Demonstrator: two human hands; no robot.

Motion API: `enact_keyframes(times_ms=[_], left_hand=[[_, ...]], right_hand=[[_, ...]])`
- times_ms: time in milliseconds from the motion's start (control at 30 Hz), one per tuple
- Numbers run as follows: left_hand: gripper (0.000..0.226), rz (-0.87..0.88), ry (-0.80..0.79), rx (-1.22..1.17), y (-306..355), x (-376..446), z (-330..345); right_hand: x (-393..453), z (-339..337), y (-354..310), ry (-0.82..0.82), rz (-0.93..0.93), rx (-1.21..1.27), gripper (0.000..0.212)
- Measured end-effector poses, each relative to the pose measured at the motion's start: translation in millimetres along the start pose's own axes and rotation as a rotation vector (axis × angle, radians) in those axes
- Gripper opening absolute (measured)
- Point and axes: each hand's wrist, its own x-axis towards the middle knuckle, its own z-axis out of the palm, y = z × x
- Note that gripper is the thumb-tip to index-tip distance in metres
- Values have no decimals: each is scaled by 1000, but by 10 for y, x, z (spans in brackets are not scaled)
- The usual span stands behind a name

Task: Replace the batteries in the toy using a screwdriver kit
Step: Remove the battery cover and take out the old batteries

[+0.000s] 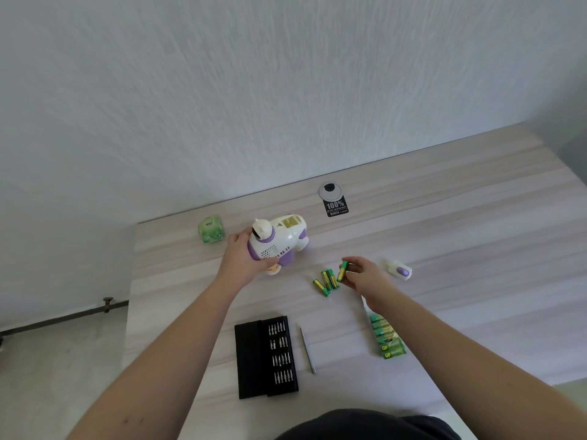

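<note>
- Green pack (210, 232) sat on the table (444, 217) past the left fingertips, near the back edge, apart from the toy.
- Left hand (242, 256) gripped the toy (277, 239): fingers curled round its near-left end, thumb side up by the white head.
- Toy was white and purple, tipped on its side, long axis running from the left fingers away to the right and slightly back. Open battery bay with yellowish contacts faced up at the far-right end.
- Bit case (266, 357) lay open near the table's front edge, between the two forearms, long axis front to back.
- Screwdriver (307, 350) lay just right of the case, roughly parallel to it, tip end away from the body.
- Three loose batteries (325, 281) lay just left of the right fingertips, touching or nearly so, axes tilted up-left.
- Right hand (365, 277) pinched one battery (343, 271) between thumb and fingertips, axis near upright, leaning slightly right, green end up.
- Battery pack (389, 339) lay under the right forearm, partly hidden by it.
- Battery cover (401, 270), white with a purple oval, lay right of the right hand, not touching.
</note>
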Motion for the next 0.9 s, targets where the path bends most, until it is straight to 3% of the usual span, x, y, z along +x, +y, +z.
enact_keyframes(times_ms=[233, 333, 433, 567, 900], left_hand=[[91, 26, -34, 0, -53, 24, 0], [93, 26, -27, -18, -58, 22, 21], [111, 4, -11, -60, -100, -20, 71], [128, -77, 20, -104, -183, -211, 194], [107, 160, 87, -116, -279, -324, 304]], right_hand=[[104, 24, 147, 90, 30, -322, 37], [144, 72, 166, 111, 6, -595, 36], [9, 194, 100, 98, -64, -871, 40], [-25, 275, 174, 86, -136, -977, 34], [-8, 361, 276, 53, -152, -1117, 52]])
